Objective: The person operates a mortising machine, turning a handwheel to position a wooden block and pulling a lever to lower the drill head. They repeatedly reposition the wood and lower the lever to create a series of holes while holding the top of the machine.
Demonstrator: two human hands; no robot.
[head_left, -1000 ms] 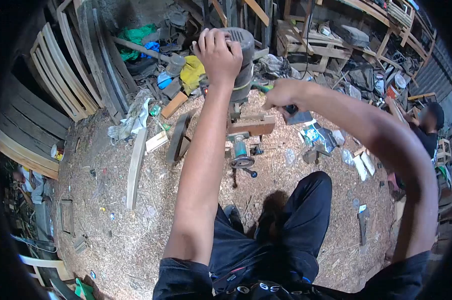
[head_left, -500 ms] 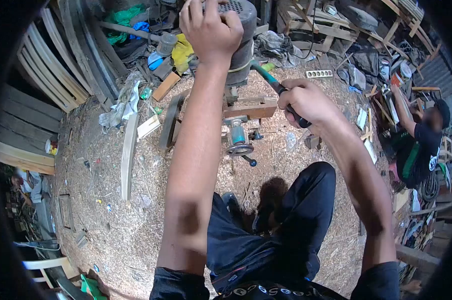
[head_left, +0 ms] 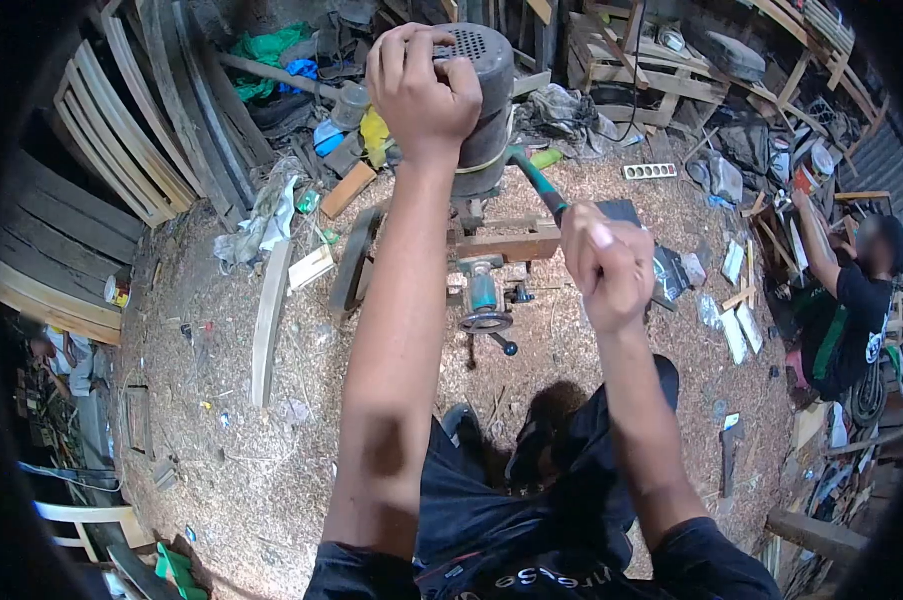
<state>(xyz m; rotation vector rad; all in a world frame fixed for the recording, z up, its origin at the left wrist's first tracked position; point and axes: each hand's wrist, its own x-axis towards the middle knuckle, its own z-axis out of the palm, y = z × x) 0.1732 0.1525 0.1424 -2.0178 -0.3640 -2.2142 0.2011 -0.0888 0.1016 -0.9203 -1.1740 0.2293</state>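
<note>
A dark cylindrical motor housing point(head_left: 487, 110) with a perforated top stands upright on a machine in front of me. My left hand point(head_left: 424, 95) is on its upper left side, fingers curled over the top edge. From the right of the housing a green lever point(head_left: 540, 182) slants down toward me. My right hand point(head_left: 612, 262) is closed around the lever's lower end, which the fingers hide. Below the housing a wooden piece point(head_left: 512, 246) lies across the machine. Under it sits a green vise point(head_left: 484, 290) with a handwheel point(head_left: 486, 321) and a blue-knobbed crank point(head_left: 509, 347).
Wood shavings cover the floor point(head_left: 232, 480). Curved boards point(head_left: 122, 120) lean at the left, and a long wooden strip point(head_left: 270, 325) lies left of the machine. Another person point(head_left: 857, 290) works at the right. A power strip point(head_left: 650, 171) and a wooden pallet point(head_left: 652, 80) are farther back.
My right hand has turned on the lever, its fist now facing me and the forearm more upright. My left hand stays on the motor housing. The view has shifted slightly.
</note>
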